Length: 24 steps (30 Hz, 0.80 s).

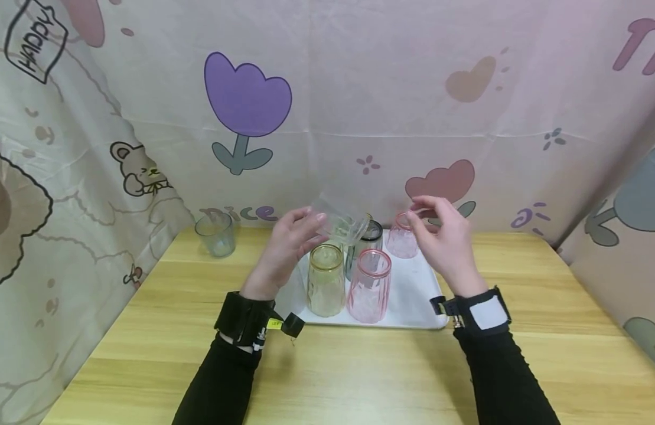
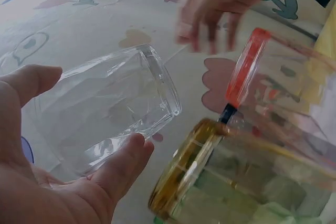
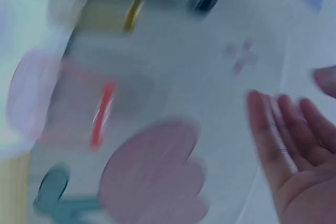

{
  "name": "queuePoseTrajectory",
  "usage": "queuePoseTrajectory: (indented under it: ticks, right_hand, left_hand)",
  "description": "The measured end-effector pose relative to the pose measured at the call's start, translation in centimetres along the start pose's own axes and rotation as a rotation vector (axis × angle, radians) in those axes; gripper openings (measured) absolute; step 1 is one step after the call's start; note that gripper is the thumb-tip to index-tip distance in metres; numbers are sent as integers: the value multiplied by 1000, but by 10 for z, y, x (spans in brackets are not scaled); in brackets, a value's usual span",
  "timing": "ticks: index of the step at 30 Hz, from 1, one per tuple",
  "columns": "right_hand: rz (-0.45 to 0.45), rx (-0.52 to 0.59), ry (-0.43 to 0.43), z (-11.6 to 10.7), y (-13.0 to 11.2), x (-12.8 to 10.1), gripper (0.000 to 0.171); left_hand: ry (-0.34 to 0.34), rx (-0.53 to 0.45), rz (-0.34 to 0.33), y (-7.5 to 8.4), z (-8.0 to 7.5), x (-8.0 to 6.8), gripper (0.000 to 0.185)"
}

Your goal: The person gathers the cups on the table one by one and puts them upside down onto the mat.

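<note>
My left hand (image 1: 290, 248) grips a clear glass (image 1: 344, 227) and holds it tilted above the back of a white tray (image 1: 412, 301). In the left wrist view the thumb lies on one side of this clear glass (image 2: 107, 108) and the fingers on the other. My right hand (image 1: 445, 242) is raised over the tray's right side, fingers slightly bent, holding nothing; the right wrist view shows the same hand (image 3: 302, 156) with an empty palm. Below the hands stand a yellow glass (image 1: 326, 283) and a pink glass (image 1: 370, 289).
Behind those two, a dark-rimmed glass (image 1: 373, 236) and another pink glass (image 1: 403, 239) stand on the tray. A greyish clear glass (image 1: 217, 236) stands at the back left of the wooden table (image 1: 359, 378). A patterned cloth (image 1: 332, 100) hangs behind.
</note>
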State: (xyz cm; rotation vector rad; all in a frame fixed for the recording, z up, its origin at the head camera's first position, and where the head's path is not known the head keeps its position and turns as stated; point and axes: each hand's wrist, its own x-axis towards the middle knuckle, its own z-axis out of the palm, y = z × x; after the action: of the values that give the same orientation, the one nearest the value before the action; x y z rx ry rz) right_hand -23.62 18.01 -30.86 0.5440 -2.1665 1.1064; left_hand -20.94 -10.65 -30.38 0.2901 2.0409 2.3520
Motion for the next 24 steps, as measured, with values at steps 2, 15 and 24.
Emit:
queuePoseTrajectory:
  ticks: [2,15,24]
  right_hand:
    - [-85,117,25,11,-14,-2,37]
    - [-325,202,39,45,-48,-23,72]
    - [-417,192,119,49,-49,-19,72]
  left_hand:
    - [-9,2,1,1,2,-2,72]
    - [-216,-219,16,5,22,-9,55]
    - [-261,-233,6,8,20,-10,53]
